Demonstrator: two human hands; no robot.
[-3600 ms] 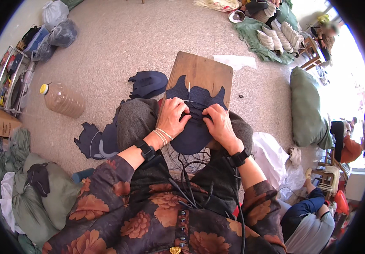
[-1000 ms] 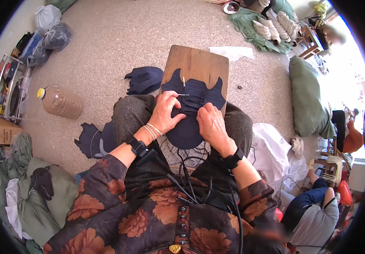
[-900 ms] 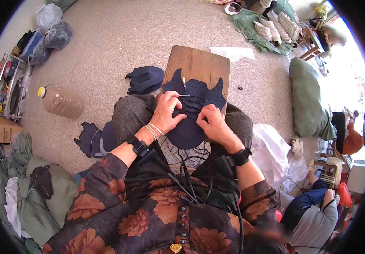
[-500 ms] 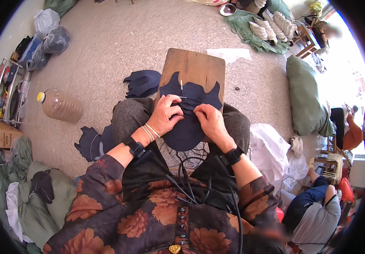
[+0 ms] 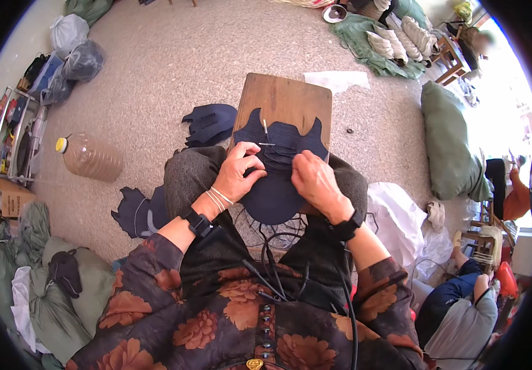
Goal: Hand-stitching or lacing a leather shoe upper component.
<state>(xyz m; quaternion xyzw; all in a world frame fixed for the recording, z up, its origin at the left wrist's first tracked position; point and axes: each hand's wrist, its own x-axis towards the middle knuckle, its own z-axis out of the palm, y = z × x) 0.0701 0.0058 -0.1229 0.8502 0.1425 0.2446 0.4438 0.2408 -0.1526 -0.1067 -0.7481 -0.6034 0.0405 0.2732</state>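
Observation:
A navy fabric piece (image 5: 270, 200), rounded at the near end and with two pointed tips at the far end, lies on a brown wooden board (image 5: 287, 92) between my knees. My left hand (image 5: 236, 172) grips its left side, index finger and thumb curved with a gap between them. Two thin pale needle-like rods (image 5: 266, 144) rest on the fabric beside these fingers, near dark loops of cord (image 5: 278, 155). My right hand (image 5: 319, 184) is closed in a pinch over the right side; what sits in the pinch is too small to make out.
More navy pieces (image 5: 211, 123) lie on the floor left of the board, others (image 5: 135, 213) by my left knee. A large clear bottle (image 5: 93, 158) with a yellow cap is farther left. Green sacks (image 5: 454, 142) stand at both sides. Another person (image 5: 463, 314) is at lower right.
My right hand has moved slightly right and its fingers have curled tighter, with more cord loops showing between the hands. My left hand has stayed almost in place.

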